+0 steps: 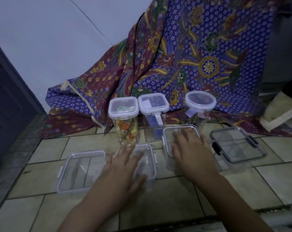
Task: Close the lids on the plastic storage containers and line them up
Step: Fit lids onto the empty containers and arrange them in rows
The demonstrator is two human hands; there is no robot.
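So there are 7 clear plastic containers sitting on the pale tiled floor (pixel 158 195), in front of a draped purple and maroon batik cloth (pixel 200 52), which I'll use as the landmark.

Right against the cloth stand 3 tall upright jars: a square clear jar with colourful bits inside (pixel 125 121), a square clear jar with purple contents (pixel 153 114) touching it, and a round clear jar with a white-rimmed lid (pixel 200 104) off to the side. All 3 have lids on.

Further out from the cloth is a row of 4 low boxes, long axes roughly pointing toward it: a clear rectangular box with white clips (pixel 81 171), a small clear box (pixel 142 164) under the left hand (pixel 125 166), a clear lidded box (pixel 178 141) under the right hand (pixel 190 151), and a clear box with dark clips (pixel 237 144).

Both hands lie flat, fingers spread, palms pressing down, gripping nothing.
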